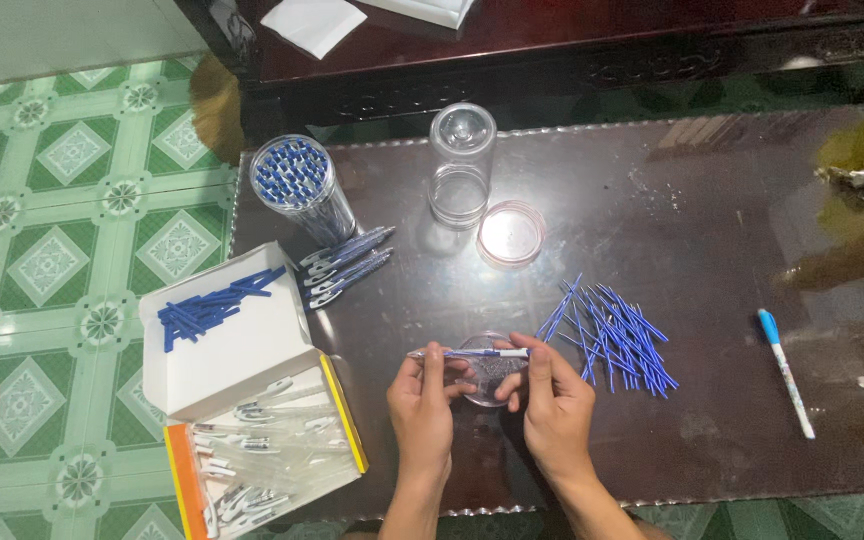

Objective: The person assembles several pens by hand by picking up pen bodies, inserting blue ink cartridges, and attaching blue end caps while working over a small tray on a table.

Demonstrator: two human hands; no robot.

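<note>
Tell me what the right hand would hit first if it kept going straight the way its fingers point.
The right hand points up and slightly left. Past the pen it holds, the first thing in line looks like the pink-rimmed round lid, though depth is unclear; the loose blue refills lie off to the side.

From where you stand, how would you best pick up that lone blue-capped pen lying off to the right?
Probably from above, pinching the blue-capped pen across the middle of its white barrel. It lies flat and slanted on the dark table, cap at the far end, with bare tabletop along both sides, so fingers can close across it. It is nearest the right hand.
</note>
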